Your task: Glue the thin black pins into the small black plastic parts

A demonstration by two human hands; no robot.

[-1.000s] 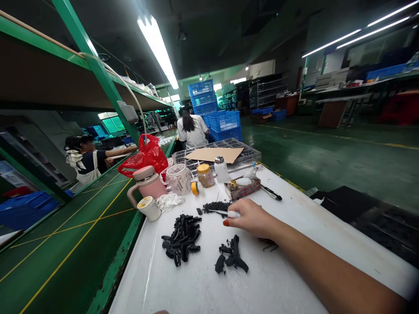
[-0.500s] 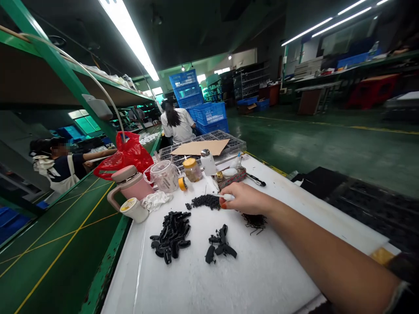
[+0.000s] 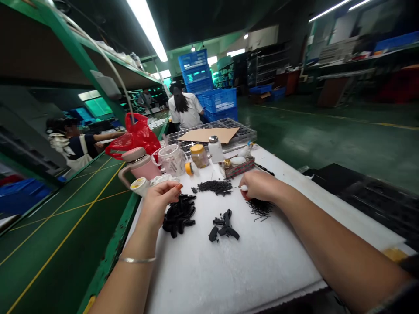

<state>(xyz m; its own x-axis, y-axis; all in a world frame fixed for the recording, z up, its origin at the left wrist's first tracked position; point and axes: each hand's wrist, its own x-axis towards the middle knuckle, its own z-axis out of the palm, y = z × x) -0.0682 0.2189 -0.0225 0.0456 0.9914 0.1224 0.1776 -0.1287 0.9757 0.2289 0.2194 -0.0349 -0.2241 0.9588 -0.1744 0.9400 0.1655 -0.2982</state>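
In my right hand (image 3: 258, 185) is a white-handled tool (image 3: 244, 188) with a thin, needle-like tip pointing left. That tip is by a heap of tiny black pieces (image 3: 214, 187). Below the hand lies a bundle of thin black wire-like strips (image 3: 260, 210). My left hand (image 3: 162, 196) is pinched closed over the upper left of a pile of black curved parts (image 3: 180, 220); whatever is between its fingertips is hidden or too small to make out. Several similar black parts (image 3: 225, 229) form a smaller group on the white tabletop (image 3: 209, 277).
Behind stand a pink mug (image 3: 140, 163), a clear plastic tub (image 3: 172, 159), a yellow-lidded jar (image 3: 199, 155), a white bottle (image 3: 215, 150) and a patterned box (image 3: 240, 168). A green conveyor (image 3: 65, 222) runs along the left. Two people work farther off.
My left hand has come into view from the left, over the pile of curved parts. The right hand has drawn right with the tool, away from the tiny pieces. The camera view has shifted.
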